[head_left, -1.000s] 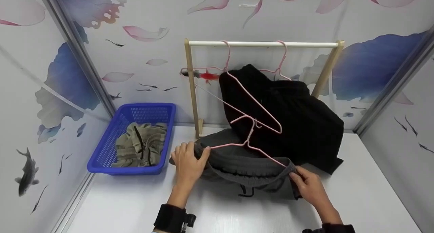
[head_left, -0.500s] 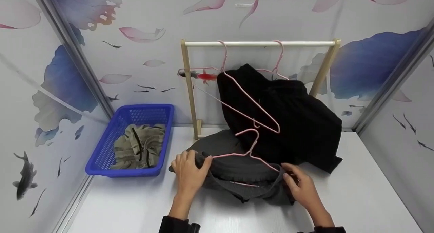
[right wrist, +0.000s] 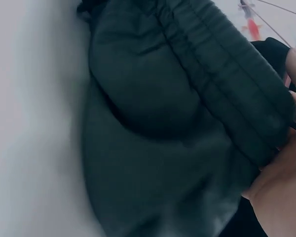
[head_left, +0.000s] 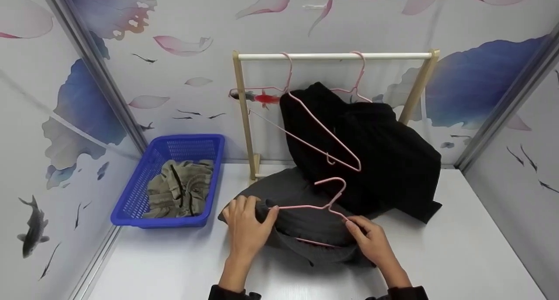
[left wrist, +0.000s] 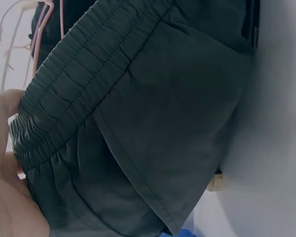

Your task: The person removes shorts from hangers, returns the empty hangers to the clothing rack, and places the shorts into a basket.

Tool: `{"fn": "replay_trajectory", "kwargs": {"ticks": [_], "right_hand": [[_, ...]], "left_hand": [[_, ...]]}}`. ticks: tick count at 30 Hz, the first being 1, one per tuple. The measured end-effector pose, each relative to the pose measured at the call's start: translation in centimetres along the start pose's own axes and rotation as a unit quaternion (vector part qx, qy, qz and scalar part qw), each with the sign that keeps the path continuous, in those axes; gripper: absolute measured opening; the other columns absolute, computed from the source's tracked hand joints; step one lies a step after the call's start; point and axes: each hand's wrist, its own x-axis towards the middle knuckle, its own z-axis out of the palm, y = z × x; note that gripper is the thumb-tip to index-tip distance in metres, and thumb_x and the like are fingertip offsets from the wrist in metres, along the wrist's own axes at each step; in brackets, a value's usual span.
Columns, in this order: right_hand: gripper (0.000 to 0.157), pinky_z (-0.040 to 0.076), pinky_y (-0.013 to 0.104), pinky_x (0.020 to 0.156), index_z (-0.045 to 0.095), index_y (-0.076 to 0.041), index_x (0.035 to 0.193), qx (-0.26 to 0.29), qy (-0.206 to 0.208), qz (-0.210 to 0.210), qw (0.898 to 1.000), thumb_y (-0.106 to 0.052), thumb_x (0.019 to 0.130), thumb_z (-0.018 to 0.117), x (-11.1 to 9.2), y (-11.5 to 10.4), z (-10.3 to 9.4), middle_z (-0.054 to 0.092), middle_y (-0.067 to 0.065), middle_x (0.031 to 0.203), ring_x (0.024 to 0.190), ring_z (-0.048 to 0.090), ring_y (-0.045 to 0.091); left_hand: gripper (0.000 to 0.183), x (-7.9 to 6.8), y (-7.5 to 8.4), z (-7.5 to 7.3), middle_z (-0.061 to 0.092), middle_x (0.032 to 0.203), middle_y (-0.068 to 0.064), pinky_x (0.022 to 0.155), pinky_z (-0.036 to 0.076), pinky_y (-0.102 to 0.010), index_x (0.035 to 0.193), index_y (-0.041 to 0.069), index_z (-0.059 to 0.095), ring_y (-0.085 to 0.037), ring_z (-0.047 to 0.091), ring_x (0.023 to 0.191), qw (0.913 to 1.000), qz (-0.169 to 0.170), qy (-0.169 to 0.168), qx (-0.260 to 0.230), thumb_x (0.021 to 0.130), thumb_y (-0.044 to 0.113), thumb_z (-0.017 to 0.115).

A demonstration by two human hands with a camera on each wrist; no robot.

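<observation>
Dark grey pants [head_left: 279,186] with a gathered elastic waistband lie on the table, waist opening toward me. A pink clothes hanger [head_left: 301,206] sits partly in that opening, hook up, its lower bar showing inside the waist. My left hand [head_left: 246,223] grips the waistband's left side, thumb at the hanger's left end. With thumb and fingers, my right hand [head_left: 373,241] pinches the hanger's right arm by the waistband. Each wrist view shows the waistband, in the left [left wrist: 138,98] pants with a pocket seam, in the right [right wrist: 153,108] pants somewhat blurred.
Behind stands a small rack [head_left: 305,56] with two more pink hangers on its bar. Black pants [head_left: 384,151] hang there and overlap the grey ones. At left a blue basket [head_left: 131,204] holds a khaki garment [head_left: 192,182]. Printed panels enclose the white table [head_left: 157,265].
The hanger has moved down and to the right, deeper into the waist. My right hand has moved left from the waistband's side onto the hanger's right arm, narrowing the opening. My left hand keeps its grip.
</observation>
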Motion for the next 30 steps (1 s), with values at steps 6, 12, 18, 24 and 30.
{"fn": "replay_trajectory", "kwargs": {"ticks": [6, 12, 18, 24, 30], "right_hand": [[0.021, 0.043, 0.011, 0.073, 0.070, 0.001, 0.079, 0.045, 0.028, 0.007, 0.999, 0.014, 0.093, 0.062, -0.5, -0.2, 1.1, 0.068, 0.014, 0.077, 0.075, 0.058, 0.001], [0.024, 0.042, 0.017, 0.068, 0.067, -0.001, 0.076, 0.087, 0.022, 0.062, 0.994, 0.007, 0.098, 0.061, -0.9, 0.3, 1.1, 0.064, 0.006, 0.072, 0.071, 0.054, 0.003], [0.025, 0.042, 0.021, 0.067, 0.066, -0.001, 0.076, 0.133, -0.001, 0.094, 0.987, 0.000, 0.101, 0.060, -0.9, 0.3, 0.5, 0.060, -0.001, 0.072, 0.070, 0.051, 0.006], [0.026, 0.042, 0.022, 0.069, 0.065, 0.000, 0.077, 0.153, -0.017, 0.131, 0.979, -0.004, 0.102, 0.059, -0.9, 0.0, -0.2, 0.059, -0.003, 0.074, 0.071, 0.052, 0.008], [0.027, 0.041, 0.022, 0.069, 0.064, 0.002, 0.077, 0.167, -0.022, 0.133, 0.977, -0.003, 0.102, 0.058, -1.0, 0.1, -0.1, 0.059, -0.003, 0.074, 0.072, 0.053, 0.008]], "left_hand": [[0.036, -0.2, 0.4, 0.1, 0.052, 0.083, -0.006, 0.081, 0.031, -0.045, 0.089, 0.008, 0.066, -0.023, 0.044, 0.077, 0.9991, 0.030, 0.029, 0.012, 0.086, 0.041, 0.080], [0.035, -0.3, 0.6, 0.3, 0.052, 0.082, -0.006, 0.079, 0.031, -0.045, 0.088, 0.008, 0.065, -0.023, 0.044, 0.075, 0.9970, 0.055, 0.053, 0.010, 0.084, 0.040, 0.080], [0.034, -0.5, 0.6, 0.2, 0.052, 0.083, -0.005, 0.080, 0.029, -0.043, 0.090, 0.008, 0.066, -0.021, 0.041, 0.074, 0.9968, 0.061, 0.051, 0.005, 0.086, 0.039, 0.079], [0.032, -0.4, 0.7, 0.0, 0.053, 0.084, -0.005, 0.079, 0.029, -0.042, 0.092, 0.008, 0.067, -0.021, 0.043, 0.075, 0.9971, 0.069, 0.032, 0.003, 0.086, 0.037, 0.080], [0.030, -0.4, 0.4, -0.2, 0.056, 0.085, -0.005, 0.080, 0.031, -0.043, 0.091, 0.009, 0.068, -0.021, 0.046, 0.076, 0.9964, 0.080, 0.026, -0.007, 0.085, 0.036, 0.081]]}}
